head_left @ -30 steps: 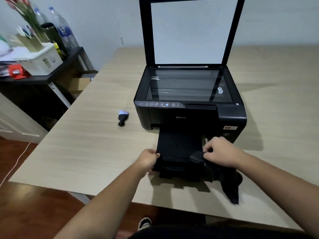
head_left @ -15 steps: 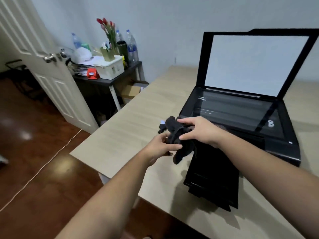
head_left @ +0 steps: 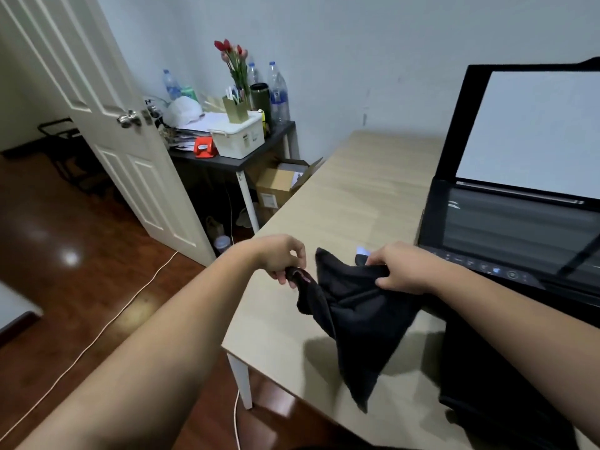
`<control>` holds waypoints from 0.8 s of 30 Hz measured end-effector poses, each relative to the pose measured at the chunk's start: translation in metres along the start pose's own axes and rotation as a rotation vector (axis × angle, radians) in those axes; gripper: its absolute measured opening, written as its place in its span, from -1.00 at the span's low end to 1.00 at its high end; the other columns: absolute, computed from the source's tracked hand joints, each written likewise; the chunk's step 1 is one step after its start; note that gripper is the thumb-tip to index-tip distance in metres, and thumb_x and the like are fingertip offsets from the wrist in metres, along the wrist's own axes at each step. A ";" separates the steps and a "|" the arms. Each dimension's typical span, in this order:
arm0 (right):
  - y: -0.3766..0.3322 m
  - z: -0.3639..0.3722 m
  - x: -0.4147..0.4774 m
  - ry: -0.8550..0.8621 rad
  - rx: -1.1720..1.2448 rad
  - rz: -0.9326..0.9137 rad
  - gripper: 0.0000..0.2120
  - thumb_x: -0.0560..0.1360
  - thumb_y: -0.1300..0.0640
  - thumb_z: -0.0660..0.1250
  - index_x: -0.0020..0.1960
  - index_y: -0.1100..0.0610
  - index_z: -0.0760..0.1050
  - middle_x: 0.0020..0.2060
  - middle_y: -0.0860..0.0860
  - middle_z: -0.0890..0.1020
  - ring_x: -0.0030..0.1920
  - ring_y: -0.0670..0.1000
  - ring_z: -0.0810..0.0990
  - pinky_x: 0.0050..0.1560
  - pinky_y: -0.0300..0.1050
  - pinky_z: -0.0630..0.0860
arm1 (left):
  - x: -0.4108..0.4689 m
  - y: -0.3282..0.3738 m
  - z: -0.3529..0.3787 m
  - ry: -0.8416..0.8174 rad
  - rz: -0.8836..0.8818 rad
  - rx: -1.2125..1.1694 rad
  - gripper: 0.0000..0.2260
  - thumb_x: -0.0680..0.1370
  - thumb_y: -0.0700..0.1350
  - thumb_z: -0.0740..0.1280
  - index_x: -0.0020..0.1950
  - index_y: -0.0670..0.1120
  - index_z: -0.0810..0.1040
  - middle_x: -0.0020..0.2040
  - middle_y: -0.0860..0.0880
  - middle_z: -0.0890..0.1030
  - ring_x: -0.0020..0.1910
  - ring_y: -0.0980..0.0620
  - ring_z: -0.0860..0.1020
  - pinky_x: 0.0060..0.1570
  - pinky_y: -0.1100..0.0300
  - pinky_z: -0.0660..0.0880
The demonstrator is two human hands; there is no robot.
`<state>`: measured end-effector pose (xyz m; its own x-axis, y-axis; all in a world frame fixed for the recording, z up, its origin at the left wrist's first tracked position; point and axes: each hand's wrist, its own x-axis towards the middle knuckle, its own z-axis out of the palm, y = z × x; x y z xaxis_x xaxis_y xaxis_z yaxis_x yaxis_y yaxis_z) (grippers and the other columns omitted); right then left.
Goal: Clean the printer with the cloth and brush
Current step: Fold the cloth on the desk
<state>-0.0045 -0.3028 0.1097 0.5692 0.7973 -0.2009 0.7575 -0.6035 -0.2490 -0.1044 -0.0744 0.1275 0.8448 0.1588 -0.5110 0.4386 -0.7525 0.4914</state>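
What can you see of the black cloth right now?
The black cloth looks soft, plain and matte. It is held in the air, spread between both hands: the left hand pinches one bunched edge, the right hand grips another. The rest hangs in folds to a point over the table's front corner, beside the printer.

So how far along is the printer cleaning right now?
Prep looks done: the printer sits with its scanner lid raised, glass exposed. In hand: the left hand and right hand hold the black cloth spread above the table, off the printer. Nothing shows which surfaces are wiped. The brush is mostly hidden behind the cloth, so brushing looks left.
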 end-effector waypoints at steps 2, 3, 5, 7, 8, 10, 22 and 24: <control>0.003 -0.002 0.005 -0.019 0.034 0.041 -0.81 0.41 0.18 0.32 0.01 0.06 0.58 -0.08 0.03 0.65 -0.02 0.06 0.58 0.00 -0.06 0.52 | 0.000 -0.012 -0.023 -0.019 0.011 -0.035 -0.84 0.60 -0.14 0.23 -0.14 -0.08 0.53 -0.34 -0.07 0.62 -0.46 0.04 0.41 -0.37 0.29 0.42; 0.003 -0.004 0.009 -0.007 0.065 0.060 -0.83 0.42 0.17 0.35 0.00 0.07 0.60 -0.10 0.03 0.65 -0.04 0.05 0.59 -0.01 -0.08 0.51 | 0.000 -0.019 -0.034 -0.026 0.027 -0.079 -0.82 0.60 -0.11 0.24 -0.14 -0.10 0.57 -0.35 -0.07 0.58 -0.43 0.03 0.38 -0.36 0.29 0.41; 0.003 -0.010 0.015 0.049 0.140 0.072 -0.87 0.43 0.16 0.36 -0.03 0.07 0.62 -0.16 0.00 0.66 -0.09 0.01 0.59 -0.07 -0.20 0.49 | 0.002 -0.031 -0.051 -0.034 0.033 -0.128 -0.75 0.58 0.05 0.27 -0.10 -0.08 0.63 -0.37 -0.03 0.54 -0.36 0.06 0.44 -0.26 0.25 0.45; -0.003 -0.017 0.020 0.100 0.241 0.058 -0.87 0.46 0.15 0.36 -0.02 0.05 0.62 -0.17 -0.07 0.64 -0.11 -0.08 0.56 -0.15 -0.44 0.39 | 0.007 -0.037 -0.060 -0.078 -0.017 0.001 -0.65 0.50 0.23 0.28 0.02 0.00 0.64 -0.28 0.01 0.59 -0.22 0.09 0.54 -0.08 0.18 0.52; -0.009 -0.021 0.024 0.113 0.293 0.042 -0.87 0.47 0.16 0.35 0.00 0.04 0.62 -0.15 -0.09 0.64 -0.10 -0.11 0.56 -0.16 -0.50 0.37 | 0.012 -0.039 -0.061 -0.098 -0.038 0.123 -0.60 0.47 0.28 0.30 0.11 0.04 0.61 -0.15 0.01 0.63 -0.09 0.08 0.58 0.03 0.14 0.52; -0.023 -0.027 0.032 0.121 0.352 -0.005 -0.87 0.49 0.17 0.34 0.01 0.05 0.62 -0.12 -0.11 0.64 -0.08 -0.15 0.55 -0.15 -0.59 0.33 | 0.022 -0.035 -0.056 -0.046 0.013 0.255 -0.50 0.41 0.23 0.40 0.30 0.11 0.48 0.19 0.00 0.57 0.18 0.01 0.52 0.17 0.10 0.44; -0.043 -0.025 0.061 0.004 0.135 0.113 -0.86 0.38 0.22 0.40 -0.06 0.10 0.55 -0.27 -0.02 0.59 -0.24 -0.01 0.53 -0.34 -0.34 0.39 | 0.036 -0.020 -0.058 0.026 0.328 -0.077 -0.80 0.44 -0.08 0.48 -0.29 -0.07 0.49 -0.35 0.01 0.53 -0.35 0.06 0.49 -0.31 0.22 0.42; -0.032 -0.013 0.059 -0.049 0.156 0.150 -0.98 0.43 0.18 0.38 -0.15 0.09 0.55 -0.31 -0.01 0.60 -0.25 -0.01 0.53 -0.39 -0.39 0.34 | 0.031 -0.027 -0.073 0.037 0.302 0.002 -0.83 0.43 -0.07 0.48 -0.27 -0.07 0.53 -0.32 0.03 0.58 -0.30 0.06 0.53 -0.24 0.22 0.46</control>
<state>0.0093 -0.2364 0.1176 0.6526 0.6992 -0.2919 0.6046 -0.7128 -0.3555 -0.0673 -0.0018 0.1497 0.9475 -0.0495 -0.3159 0.1651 -0.7703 0.6160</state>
